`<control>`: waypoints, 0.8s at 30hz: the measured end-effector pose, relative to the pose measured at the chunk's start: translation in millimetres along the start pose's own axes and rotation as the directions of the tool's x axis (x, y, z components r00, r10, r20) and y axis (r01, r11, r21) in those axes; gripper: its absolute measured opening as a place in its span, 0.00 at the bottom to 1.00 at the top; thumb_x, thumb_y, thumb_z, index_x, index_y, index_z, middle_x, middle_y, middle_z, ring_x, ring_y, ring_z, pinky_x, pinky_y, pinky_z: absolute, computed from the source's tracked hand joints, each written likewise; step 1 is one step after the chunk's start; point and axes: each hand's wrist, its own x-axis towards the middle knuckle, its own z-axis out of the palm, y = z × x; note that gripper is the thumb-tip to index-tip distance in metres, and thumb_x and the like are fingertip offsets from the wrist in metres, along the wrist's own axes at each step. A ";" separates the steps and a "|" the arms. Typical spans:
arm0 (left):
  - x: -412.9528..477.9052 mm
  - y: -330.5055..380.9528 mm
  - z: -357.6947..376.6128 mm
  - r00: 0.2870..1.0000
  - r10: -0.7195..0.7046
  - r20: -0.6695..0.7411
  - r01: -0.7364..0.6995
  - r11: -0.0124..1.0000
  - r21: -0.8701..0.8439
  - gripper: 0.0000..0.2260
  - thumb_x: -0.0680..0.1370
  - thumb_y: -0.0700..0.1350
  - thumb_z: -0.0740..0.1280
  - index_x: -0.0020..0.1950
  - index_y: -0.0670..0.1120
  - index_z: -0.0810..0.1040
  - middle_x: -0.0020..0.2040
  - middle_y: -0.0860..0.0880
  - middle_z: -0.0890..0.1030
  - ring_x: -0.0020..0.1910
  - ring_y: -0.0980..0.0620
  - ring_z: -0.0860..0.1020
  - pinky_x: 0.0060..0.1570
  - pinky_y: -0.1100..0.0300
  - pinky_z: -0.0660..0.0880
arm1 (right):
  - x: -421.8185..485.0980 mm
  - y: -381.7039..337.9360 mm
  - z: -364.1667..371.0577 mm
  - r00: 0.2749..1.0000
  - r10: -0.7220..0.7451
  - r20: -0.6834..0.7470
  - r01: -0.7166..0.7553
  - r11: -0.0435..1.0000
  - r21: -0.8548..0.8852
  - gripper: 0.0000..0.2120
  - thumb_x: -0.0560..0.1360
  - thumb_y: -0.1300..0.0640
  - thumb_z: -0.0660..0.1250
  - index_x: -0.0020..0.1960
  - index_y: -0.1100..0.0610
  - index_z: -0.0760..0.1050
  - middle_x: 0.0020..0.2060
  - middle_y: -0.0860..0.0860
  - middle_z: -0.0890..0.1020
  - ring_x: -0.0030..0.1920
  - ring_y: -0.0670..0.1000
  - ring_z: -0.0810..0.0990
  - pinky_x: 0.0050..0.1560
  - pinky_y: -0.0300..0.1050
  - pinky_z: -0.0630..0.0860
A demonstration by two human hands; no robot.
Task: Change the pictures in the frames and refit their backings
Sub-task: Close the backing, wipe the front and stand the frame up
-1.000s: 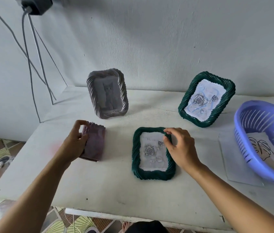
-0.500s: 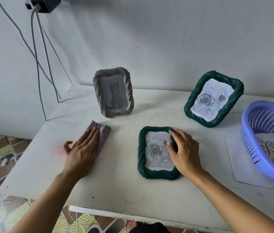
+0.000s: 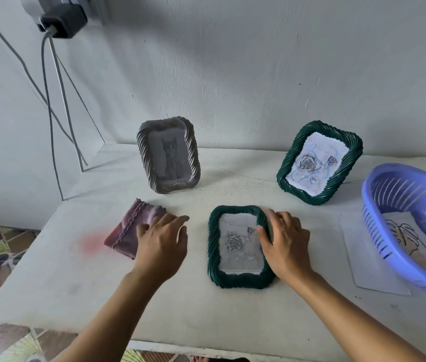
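Lying green frame (image 3: pixel 238 244): face up near the middle of the table (image 3: pixel 206 317), rose picture showing, back hidden.
Right hand (image 3: pixel 285 246): grips that frame's 3 o'clock rim, thumb on the inner edge, fingers curled over the outside.
Left hand (image 3: pixel 160 244): flat and spread, fingers partly on the cloth (image 3: pixel 128 231) at 9 o'clock, holding nothing.
Grey frame (image 3: pixel 168 155): upright at 11 o'clock, cat picture in place.
Standing green frame (image 3: pixel 319 163): upright at 1 o'clock, rose picture in place.
Basket (image 3: pixel 374 226): at 3 o'clock, holding a line drawing (image 3: pixel 413 231); a loose sheet (image 3: pixel 363 257) lies under its edge.
Progress: probably midway. The two upright frames look finished; the lying one likely needs turning over, its backing opened, the picture swapped and the backing refitted.
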 end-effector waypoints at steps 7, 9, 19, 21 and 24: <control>-2.7 53.5 24.2 0.954 -0.112 0.280 0.120 0.993 -0.012 0.17 0.84 0.57 0.50 0.67 0.55 0.70 0.69 0.50 0.64 0.68 0.47 0.65 0.63 0.46 0.64 | -2.2 -4.7 -9.2 0.968 0.190 0.164 -0.182 0.982 -0.058 0.15 0.80 0.44 0.60 0.59 0.52 0.76 0.55 0.53 0.74 0.59 0.58 0.71 0.54 0.53 0.67; -3.3 57.4 27.0 0.951 -0.126 0.283 0.164 0.980 -0.112 0.15 0.84 0.55 0.53 0.67 0.53 0.72 0.69 0.49 0.64 0.68 0.47 0.63 0.63 0.46 0.63 | -1.2 -7.4 -10.8 0.958 0.204 0.203 -0.207 0.978 -0.010 0.15 0.81 0.47 0.60 0.63 0.53 0.75 0.57 0.53 0.74 0.60 0.58 0.71 0.55 0.53 0.67; 21.1 66.3 -3.5 0.925 -0.256 0.280 0.369 0.433 -0.823 0.19 0.77 0.39 0.72 0.64 0.56 0.77 0.50 0.51 0.85 0.39 0.61 0.83 0.36 0.70 0.77 | 12.1 -19.8 -45.1 0.958 0.239 0.160 -0.285 0.704 0.651 0.20 0.81 0.60 0.62 0.72 0.50 0.69 0.50 0.51 0.83 0.45 0.51 0.81 0.44 0.37 0.72; 31.4 65.9 -15.2 0.932 -0.230 0.281 0.355 0.415 -0.838 0.18 0.77 0.39 0.72 0.63 0.56 0.78 0.49 0.50 0.85 0.39 0.60 0.83 0.37 0.69 0.77 | 24.1 -21.2 -57.0 0.949 0.254 0.188 -0.311 0.649 0.694 0.19 0.80 0.60 0.63 0.70 0.49 0.71 0.44 0.50 0.82 0.41 0.50 0.80 0.42 0.39 0.72; 51.1 61.5 -28.8 0.916 -0.162 0.367 0.400 0.304 -0.864 0.18 0.77 0.36 0.71 0.65 0.48 0.78 0.52 0.41 0.84 0.44 0.50 0.83 0.43 0.60 0.80 | 45.5 -22.8 -70.7 0.922 0.259 0.289 -0.387 0.558 0.734 0.17 0.79 0.60 0.65 0.66 0.49 0.72 0.44 0.52 0.82 0.42 0.51 0.79 0.45 0.46 0.74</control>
